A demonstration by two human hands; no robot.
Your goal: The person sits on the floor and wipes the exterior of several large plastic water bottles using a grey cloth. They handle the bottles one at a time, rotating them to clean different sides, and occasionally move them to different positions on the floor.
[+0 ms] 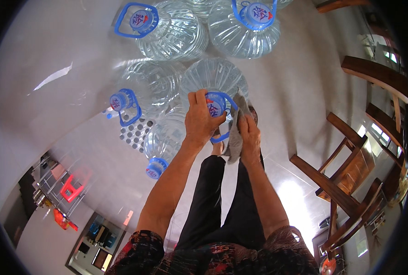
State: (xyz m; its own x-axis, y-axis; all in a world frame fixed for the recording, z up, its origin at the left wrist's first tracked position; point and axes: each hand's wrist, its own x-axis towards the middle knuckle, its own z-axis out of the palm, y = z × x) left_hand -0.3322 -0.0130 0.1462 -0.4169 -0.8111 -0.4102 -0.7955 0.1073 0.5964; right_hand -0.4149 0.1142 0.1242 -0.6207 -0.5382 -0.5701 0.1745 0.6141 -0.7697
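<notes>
A large clear water bottle [213,73] with a blue cap and blue carrying handle stands in front of my legs. My left hand [198,120] is closed around its blue cap [215,105], thumb and fingers on either side. In my right hand [250,137] is a grey cloth [235,137], pinched and hanging down beside the bottle's blue handle [222,136]. The cloth hides part of that handle. Close to my left forearm is another water bottle [163,137], its blue cap toward me.
More large water bottles stand beyond and to the left, among them one bottle [172,34] at the far left and another bottle [245,39] at the far right. Wooden chairs [337,178] line the right side. A red stool [71,187] is at the lower left.
</notes>
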